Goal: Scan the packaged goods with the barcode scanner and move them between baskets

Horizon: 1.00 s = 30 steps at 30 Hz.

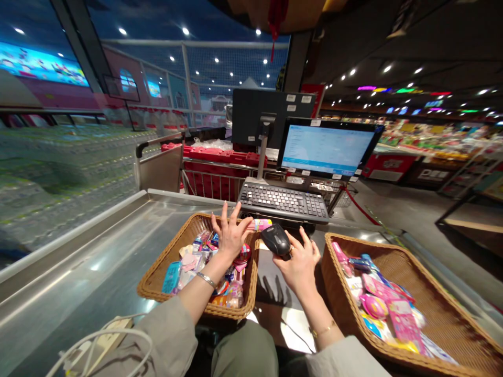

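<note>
My left hand (230, 234) hovers over the left wicker basket (157, 275) with its fingers spread; a pink and yellow tube-shaped item (260, 224) lies at its fingertips, and I cannot tell whether it is held. My right hand (301, 262) grips a black handheld barcode scanner (276, 239) between the two baskets. The left basket holds several small colourful packaged items (188, 262). The right wicker basket (334, 272) holds several pink and blue packaged toys (379, 296).
A keyboard (283, 201) and a lit till screen (328, 149) stand just beyond the hands on the steel checkout counter (98, 262). A second monitor's back (257, 118) and a trolley with red crates (212, 173) lie behind. White cables (98, 340) trail at bottom left.
</note>
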Motion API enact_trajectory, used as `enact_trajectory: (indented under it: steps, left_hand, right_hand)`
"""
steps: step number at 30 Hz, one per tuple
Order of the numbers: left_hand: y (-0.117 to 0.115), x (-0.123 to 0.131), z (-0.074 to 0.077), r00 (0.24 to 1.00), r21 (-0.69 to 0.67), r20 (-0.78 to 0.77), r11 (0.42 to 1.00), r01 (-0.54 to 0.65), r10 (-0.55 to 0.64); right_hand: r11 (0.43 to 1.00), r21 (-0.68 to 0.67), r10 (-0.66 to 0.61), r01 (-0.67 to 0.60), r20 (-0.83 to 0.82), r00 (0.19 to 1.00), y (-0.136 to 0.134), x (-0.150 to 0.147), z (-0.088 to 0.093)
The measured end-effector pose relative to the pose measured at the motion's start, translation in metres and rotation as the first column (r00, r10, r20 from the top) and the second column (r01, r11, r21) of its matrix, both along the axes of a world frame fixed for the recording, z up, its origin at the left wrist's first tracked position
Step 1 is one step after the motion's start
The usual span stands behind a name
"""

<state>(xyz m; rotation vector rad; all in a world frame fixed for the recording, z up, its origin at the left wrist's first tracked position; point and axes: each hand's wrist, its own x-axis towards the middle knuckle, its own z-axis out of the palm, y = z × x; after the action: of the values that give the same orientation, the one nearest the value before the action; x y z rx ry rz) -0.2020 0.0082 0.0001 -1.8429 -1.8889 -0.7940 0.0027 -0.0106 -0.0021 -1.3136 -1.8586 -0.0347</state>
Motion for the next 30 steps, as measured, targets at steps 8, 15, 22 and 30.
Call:
enact_trajectory:
  steps: [8,15,22,30]
  left_hand:
    - [0.003,0.0,-0.005,1.0,0.107,0.024,0.994,0.017,-0.02]
    - [0.006,-0.001,-0.01,1.0,0.214,0.008,0.977,0.025,-0.028]
    - [0.006,0.0,-0.01,1.0,0.208,0.002,0.978,0.016,-0.016]
    - [0.007,-0.001,-0.01,1.0,0.196,0.014,0.98,0.018,-0.021]
  right_hand:
    - [1.0,0.001,-0.001,0.001,-0.003,1.0,-0.001,-0.001,0.001]
    - [1.0,0.022,-0.007,0.007,0.014,1.0,-0.001,0.0,-0.001]
    - [1.0,0.014,0.003,-0.003,0.002,1.0,-0.001,0.001,0.0]
    - [0.999,0.029,0.029,-0.03,0.025,0.999,-0.002,0.002,0.0]
